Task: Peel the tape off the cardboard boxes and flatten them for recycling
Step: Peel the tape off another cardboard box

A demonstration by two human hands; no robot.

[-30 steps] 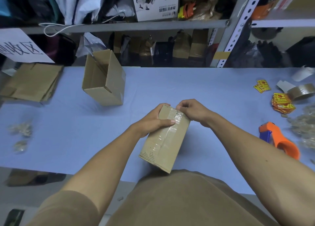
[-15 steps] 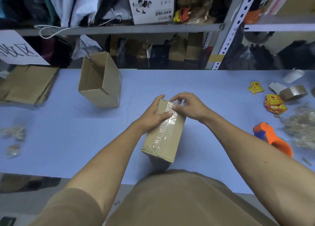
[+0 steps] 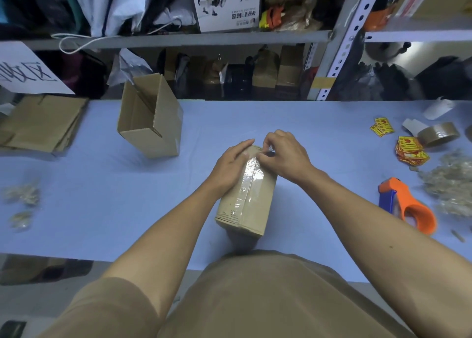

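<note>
Two hands work the box [image 3: 249, 200]: left hand [image 3: 231, 163] presses flat at 9 o'clock, right hand [image 3: 283, 154] pinches the tape [image 3: 251, 174] end at 12, best peeled low and steadily.

Both bare forearms reach forward and converge. The left hand [image 3: 231, 165] lies flat, fingers straight. The right hand [image 3: 286, 156] is curled, its fingers [image 3: 265, 147] pinched together at the tips.

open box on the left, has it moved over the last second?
No. The open cardboard box sits at the same spot against the flattened cardboard stack and the table's far edge. Its slight drift in frame matches the shelving's, so that is camera motion.
</note>
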